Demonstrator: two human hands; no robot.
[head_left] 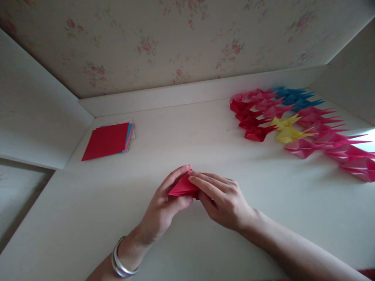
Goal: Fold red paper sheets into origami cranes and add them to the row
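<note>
A piece of folded red origami paper [184, 187] is between my two hands, just above the white tabletop near the middle. My left hand [165, 199] grips it from the left, thumb along the lower edge and fingers behind the far side. From the right, my right hand [224, 199] closes on the same paper, its fingers pressed over the front face near the top corner. The fingers cover the paper's right part. A silver bangle [118, 261] circles my left wrist.
A stack of square paper sheets [105, 140], red on top, lies at the back left. Rows of folded paper pieces in red, pink, blue and yellow [288, 134] stand at the back right. Behind the white table [164, 144] rises a floral-papered wall [175, 47].
</note>
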